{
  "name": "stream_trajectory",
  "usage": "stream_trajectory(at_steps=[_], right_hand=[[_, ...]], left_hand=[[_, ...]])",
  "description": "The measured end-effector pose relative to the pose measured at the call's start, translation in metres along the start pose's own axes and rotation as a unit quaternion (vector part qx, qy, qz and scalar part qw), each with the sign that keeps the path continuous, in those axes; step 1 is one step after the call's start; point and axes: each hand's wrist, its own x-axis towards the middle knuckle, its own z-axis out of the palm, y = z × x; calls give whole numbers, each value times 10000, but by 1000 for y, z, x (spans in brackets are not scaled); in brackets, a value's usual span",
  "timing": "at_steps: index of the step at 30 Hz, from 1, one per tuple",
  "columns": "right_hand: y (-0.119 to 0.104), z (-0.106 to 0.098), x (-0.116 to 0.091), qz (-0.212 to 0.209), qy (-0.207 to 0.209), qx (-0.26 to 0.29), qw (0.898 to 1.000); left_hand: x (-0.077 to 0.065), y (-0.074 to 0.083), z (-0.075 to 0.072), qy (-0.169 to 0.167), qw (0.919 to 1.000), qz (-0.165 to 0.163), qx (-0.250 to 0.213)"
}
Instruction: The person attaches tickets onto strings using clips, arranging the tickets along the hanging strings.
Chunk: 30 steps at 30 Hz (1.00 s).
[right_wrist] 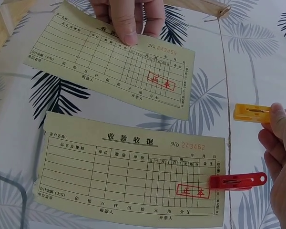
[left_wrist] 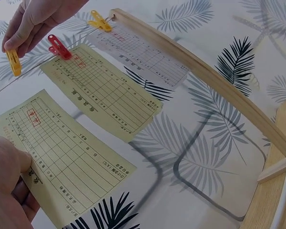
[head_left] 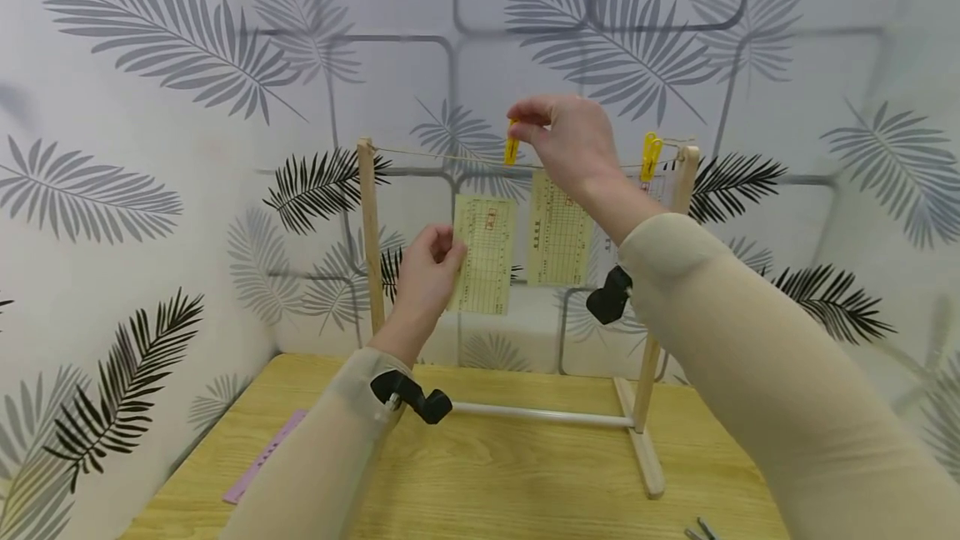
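Note:
My left hand (head_left: pixel 427 277) pinches a pale yellow receipt slip (head_left: pixel 487 261) by its edge, thumb on the printed side. It hangs a little below a thin string (head_left: pixel 427 155). Above and to the right, my right hand (head_left: pixel 576 140) pinches a yellow clothespin (head_left: pixel 512 147) between thumb and fingers. The pin's tip is close to the string; I cannot tell whether they touch. A second yellow receipt (right_wrist: pixel 128 167) hangs from the string by a red clothespin (right_wrist: pixel 237 181). Further right, another yellow clothespin (head_left: pixel 651 155) holds a whitish printed sheet (left_wrist: pixel 143 55).
The string spans two wooden posts (head_left: pixel 369 232) of a rack, with a white rod (head_left: pixel 540 416) low between them and a wooden foot (head_left: pixel 641 448). On the wooden table (head_left: pixel 480 473) lie a purple ruler (head_left: pixel 262 461) at left and a metal tool (head_left: pixel 703 530), partly cut off. Patterned wall behind.

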Motion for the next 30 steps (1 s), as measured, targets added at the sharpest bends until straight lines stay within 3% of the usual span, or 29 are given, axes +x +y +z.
stream_trajectory(at_steps=[14, 30], right_hand=[[-8, 13, 4, -101, -200, -199, 9996], [-10, 19, 3, -82, -421, -282, 9987]], left_hand=[[7, 10, 12, 23, 9998, 79, -185], [10, 17, 14, -18, 9997, 196, -137]])
